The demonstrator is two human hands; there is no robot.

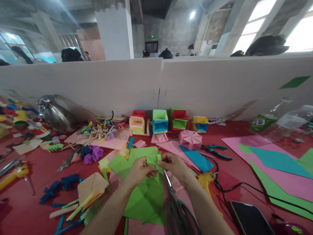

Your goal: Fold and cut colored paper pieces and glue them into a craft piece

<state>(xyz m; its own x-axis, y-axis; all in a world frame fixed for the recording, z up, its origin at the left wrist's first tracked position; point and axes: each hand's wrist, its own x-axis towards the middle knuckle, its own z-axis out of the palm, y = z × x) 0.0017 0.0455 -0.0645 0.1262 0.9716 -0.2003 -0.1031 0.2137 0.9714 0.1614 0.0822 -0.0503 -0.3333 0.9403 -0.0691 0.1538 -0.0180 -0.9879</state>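
Note:
Between my two hands is a small folded piece of green paper (pixel 152 160), held just above larger green sheets (pixel 146 199). My left hand (pixel 141 170) pinches its left side with thumb and fingers. On the right edge, my right hand (pixel 174 164) grips a narrow folded part between thumb and forefinger. Scissors (pixel 173 192) with dark green handles lie under and beside my right hand, blades pointing away from me. Beyond my hands stand several folded paper boxes (pixel 160 121) in red, green, blue and yellow, and a pink folded paper shape (pixel 190 139).
Teal-handled pliers (pixel 218 150), a blue paper strip (pixel 197 158) and a yellow glue gun (pixel 205 182) with a black cable lie to the right. A phone (pixel 251 217) rests near the front. A steel jug (pixel 57 114) stands back left. A white partition (pixel 110 88) closes off the table's far side.

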